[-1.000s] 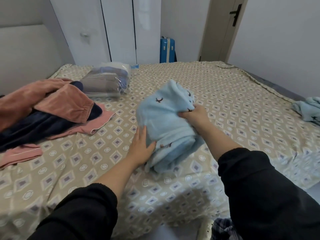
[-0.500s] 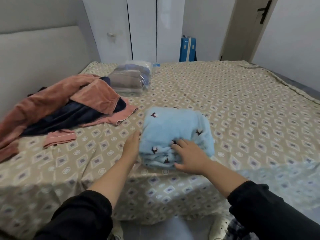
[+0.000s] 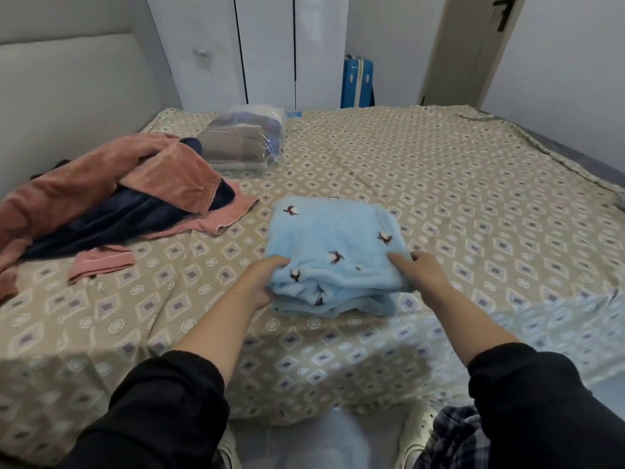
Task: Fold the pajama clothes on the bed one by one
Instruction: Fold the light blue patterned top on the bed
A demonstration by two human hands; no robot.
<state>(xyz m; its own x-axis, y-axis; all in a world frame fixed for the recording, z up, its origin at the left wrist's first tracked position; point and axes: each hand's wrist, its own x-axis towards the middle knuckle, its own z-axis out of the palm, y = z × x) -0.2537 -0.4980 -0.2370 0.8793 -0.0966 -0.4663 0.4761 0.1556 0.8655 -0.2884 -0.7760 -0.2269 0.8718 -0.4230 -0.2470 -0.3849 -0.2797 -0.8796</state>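
Hands meet on a folded light blue fleece pajama garment with small dark bird prints (image 3: pixel 333 242), which lies in a thick square stack near the middle of the bed (image 3: pixel 439 198), a wide mattress covered by a beige sheet patterned with diamonds and circles. At the stack's 8 o'clock corner, the left hand (image 3: pixel 262 282) is closed around the fabric edge, thumb on top and fingers tucked beneath the layers. At its 4 o'clock corner, the right hand (image 3: pixel 419 269) pinches the near edge, thumb lying on the top layer and fingers curled under. Both forearms are bare, reaching out of pushed-up black sleeves (image 3: pixel 162 404). Toward 10 o'clock from the stack, just apart from it, sits an unfolded heap of terracotta pink and navy blue plush pajama clothes (image 3: pixel 111 198), with a small pink piece (image 3: pixel 101 264) lying flat on the sheet beside it. Toward 11 o'clock, farther back, rests a clear plastic bag of folded grey and blue fabric (image 3: pixel 243 143). Beyond the bed at 12 o'clock stands an upright blue hard-shell suitcase (image 3: pixel 356 82), against white wardrobe doors (image 3: pixel 267 49).
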